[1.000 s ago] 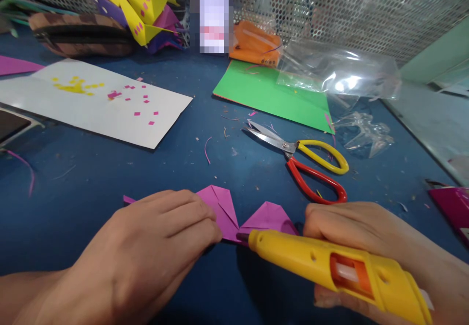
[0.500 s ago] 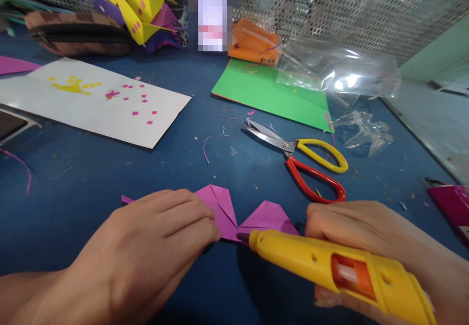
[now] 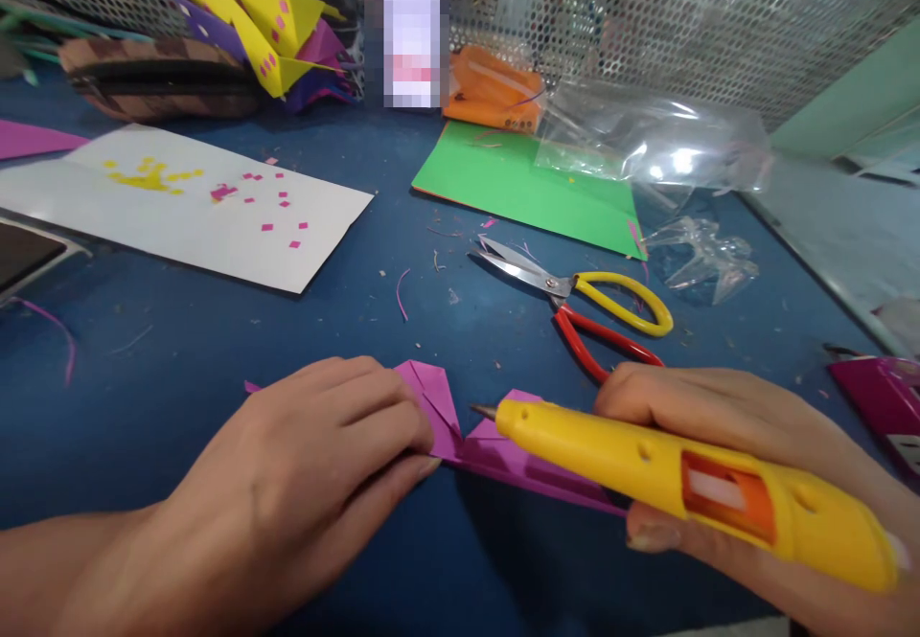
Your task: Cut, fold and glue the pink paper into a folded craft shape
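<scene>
While the left hand (image 3: 302, 484) presses flat, the creased purple folded paper (image 3: 460, 426) lies under the yellow glue gun (image 3: 690, 489) gripped by the right hand (image 3: 747, 445).

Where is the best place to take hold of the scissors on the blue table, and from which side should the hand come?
Probably by the two handle loops of the scissors, yellow and red, coming from the right. The loops point right, towards the right hand; the bare blades point left, slightly open. That hand now holds the glue gun, so it would have to be free first.
</scene>
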`<state>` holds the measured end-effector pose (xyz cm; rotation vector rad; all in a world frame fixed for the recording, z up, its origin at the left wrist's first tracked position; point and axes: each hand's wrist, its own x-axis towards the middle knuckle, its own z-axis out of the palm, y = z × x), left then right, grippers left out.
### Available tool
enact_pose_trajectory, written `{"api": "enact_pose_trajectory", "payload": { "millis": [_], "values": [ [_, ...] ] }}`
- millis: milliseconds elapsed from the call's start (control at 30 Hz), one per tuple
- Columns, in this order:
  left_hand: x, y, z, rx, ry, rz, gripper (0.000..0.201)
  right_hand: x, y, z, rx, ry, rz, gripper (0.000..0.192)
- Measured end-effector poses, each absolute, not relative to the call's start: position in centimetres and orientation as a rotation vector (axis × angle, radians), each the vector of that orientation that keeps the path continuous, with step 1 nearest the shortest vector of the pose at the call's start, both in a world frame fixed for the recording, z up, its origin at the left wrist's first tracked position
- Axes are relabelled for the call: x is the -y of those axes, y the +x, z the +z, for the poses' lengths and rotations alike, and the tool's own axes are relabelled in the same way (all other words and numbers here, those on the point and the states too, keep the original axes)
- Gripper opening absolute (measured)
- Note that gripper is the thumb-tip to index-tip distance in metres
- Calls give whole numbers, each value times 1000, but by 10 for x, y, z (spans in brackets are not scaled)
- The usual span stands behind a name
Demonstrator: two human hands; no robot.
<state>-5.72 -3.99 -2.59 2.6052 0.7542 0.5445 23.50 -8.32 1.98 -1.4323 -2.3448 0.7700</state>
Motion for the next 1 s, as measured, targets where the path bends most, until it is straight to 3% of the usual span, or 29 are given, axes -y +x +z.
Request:
{"api": "enact_pose_trajectory", "payload": {
  "millis": [233,700,1000],
  "values": [
    [41,-50,-28,-904,2411,591,16,79,220,18,2302,-1356,750,27],
    [34,-42,-29,-1207,2339,514,22,85,196,-17,2161,-1645,504,44],
    [43,-53,-26,-781,2851,688,19,86,197,-25,2290,-1558,104,38]
  ]
}}
